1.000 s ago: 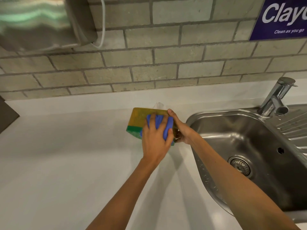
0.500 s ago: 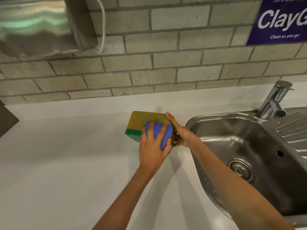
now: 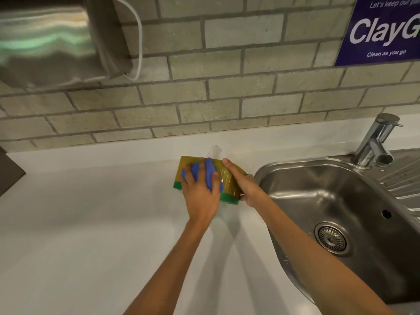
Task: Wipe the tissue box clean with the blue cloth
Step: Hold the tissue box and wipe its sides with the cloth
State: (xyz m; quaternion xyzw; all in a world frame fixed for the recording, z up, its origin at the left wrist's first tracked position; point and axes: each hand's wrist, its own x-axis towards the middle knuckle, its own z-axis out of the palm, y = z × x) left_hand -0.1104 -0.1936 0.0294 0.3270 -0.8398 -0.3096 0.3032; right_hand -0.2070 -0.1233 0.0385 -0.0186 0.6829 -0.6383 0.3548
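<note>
The tissue box (image 3: 228,181) is mustard yellow with a green lower band and a white tissue poking out at its far side. It is tilted above the white counter (image 3: 91,223), near the sink's left rim. My right hand (image 3: 244,186) grips the box's right end. My left hand (image 3: 200,194) presses the bunched blue cloth (image 3: 210,172) flat against the box's near face, fingers spread over the cloth.
A steel sink (image 3: 336,201) with a drain lies directly right of the box, and a chrome tap (image 3: 376,142) stands behind it. A steel dispenser (image 3: 52,42) hangs on the brick wall at top left. A dark object (image 3: 9,173) sits at the counter's left edge.
My left hand has slid the blue cloth leftward across the box's face, uncovering its right part. My right hand has shifted its grip lower on the right end.
</note>
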